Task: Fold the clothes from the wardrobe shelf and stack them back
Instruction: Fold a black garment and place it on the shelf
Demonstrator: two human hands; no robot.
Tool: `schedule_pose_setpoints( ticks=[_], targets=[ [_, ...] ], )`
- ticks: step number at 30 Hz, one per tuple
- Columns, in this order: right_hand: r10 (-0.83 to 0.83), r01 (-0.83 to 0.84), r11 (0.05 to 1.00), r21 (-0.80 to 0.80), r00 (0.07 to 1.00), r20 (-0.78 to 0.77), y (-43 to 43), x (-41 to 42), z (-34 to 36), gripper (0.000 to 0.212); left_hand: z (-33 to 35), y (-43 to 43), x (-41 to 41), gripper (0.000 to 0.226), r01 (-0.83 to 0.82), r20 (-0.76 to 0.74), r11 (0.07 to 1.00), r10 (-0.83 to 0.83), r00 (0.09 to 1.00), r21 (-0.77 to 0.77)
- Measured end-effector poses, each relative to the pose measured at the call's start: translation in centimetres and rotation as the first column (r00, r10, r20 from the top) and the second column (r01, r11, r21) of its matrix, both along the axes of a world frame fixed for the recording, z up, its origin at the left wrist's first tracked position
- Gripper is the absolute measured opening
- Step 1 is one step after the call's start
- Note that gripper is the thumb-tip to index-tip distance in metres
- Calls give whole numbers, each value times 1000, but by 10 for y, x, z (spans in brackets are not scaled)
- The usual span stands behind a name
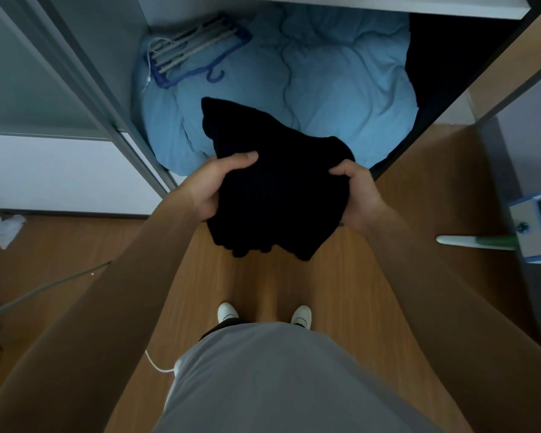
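Note:
A black knitted garment (272, 189) is bunched into a thick bundle in front of the open wardrobe. My left hand (214, 182) grips its left side, thumb on top and fingers underneath. At the bundle's right side my right hand (355, 195) grips it the same way. The bundle hangs in the air above the wooden floor, its far corner over a light blue duvet (341, 89) that fills the wardrobe bottom. A white shelf edge (388, 4) shows at the top of the view.
Blue and grey hangers (194, 48) lie on the duvet at the left. A dark mass (444, 57) fills the wardrobe's right side. The sliding door frame (107, 104) stands left, crumpled paper (5, 229) on the floor, a blue-and-white mop tool (531, 229) at right.

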State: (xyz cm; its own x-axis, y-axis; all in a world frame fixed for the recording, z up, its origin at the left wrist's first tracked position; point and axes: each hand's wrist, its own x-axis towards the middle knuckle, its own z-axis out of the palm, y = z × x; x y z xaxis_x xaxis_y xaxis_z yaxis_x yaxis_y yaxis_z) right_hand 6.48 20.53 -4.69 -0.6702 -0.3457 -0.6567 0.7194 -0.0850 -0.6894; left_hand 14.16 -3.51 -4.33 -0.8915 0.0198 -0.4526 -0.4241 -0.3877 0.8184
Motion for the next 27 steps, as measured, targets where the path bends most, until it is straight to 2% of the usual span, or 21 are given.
schedule_pose_setpoints(
  ticks=[3, 5, 8, 9, 11, 14, 16, 18, 19, 21, 22, 24, 27],
  targets=[
    [159, -83, 921, 380, 972, -172, -5, -1, -11, 29, 3, -6, -7, 41, -7, 49, 999, 10, 999, -52],
    [270, -116, 868, 483, 927, -262, -5, 2, -19, 29, 5, -8, -9, 43, -26, 68, 992, 35, 997, -125],
    [239, -90, 911, 401, 911, -337, 1, 6, -28, 54, 3, -11, -12, 42, -58, 93, 962, 86, 992, -268],
    [196, -65, 935, 348, 914, -356, 0, 6, -29, 56, 1, -13, -12, 43, -72, 97, 947, 107, 990, -313],
    [169, -62, 960, 271, 905, -390, -2, 3, -27, 44, -5, -17, -12, 51, -96, 102, 914, 148, 984, -395],
    [294, -186, 942, 279, 859, -419, -7, -2, -22, 45, -14, -27, -14, 98, -112, 100, 836, 195, 976, -538],
    [472, -304, 862, 406, 773, -424, -11, -5, -24, 66, -18, -37, -13, 123, -66, 91, 848, 134, 987, -526],
    [700, -366, 671, 644, 600, -388, -21, -7, -30, 88, -24, -50, -9, 130, 90, 93, 859, -49, 994, -504],
    [774, -338, 573, 747, 525, -356, -28, -7, -35, 92, -26, -55, -7, 129, 186, 100, 821, -156, 983, -540],
    [821, -202, 442, 874, 483, -303, -40, -10, -42, 75, -28, -63, -5, 124, 324, 134, 649, -326, 936, -689],
    [814, -117, 413, 903, 492, -308, -45, -11, -43, 58, -27, -65, -6, 121, 359, 160, 557, -375, 913, -749],
    [793, 68, 396, 916, 478, -378, -53, -12, -39, 31, -27, -67, -7, 119, 375, 191, 456, -400, 896, -807],
    [752, 274, 390, 879, 457, -476, -67, -12, -21, 36, -22, -74, -8, 109, 272, 120, 426, -349, 929, -863]
  ],
)
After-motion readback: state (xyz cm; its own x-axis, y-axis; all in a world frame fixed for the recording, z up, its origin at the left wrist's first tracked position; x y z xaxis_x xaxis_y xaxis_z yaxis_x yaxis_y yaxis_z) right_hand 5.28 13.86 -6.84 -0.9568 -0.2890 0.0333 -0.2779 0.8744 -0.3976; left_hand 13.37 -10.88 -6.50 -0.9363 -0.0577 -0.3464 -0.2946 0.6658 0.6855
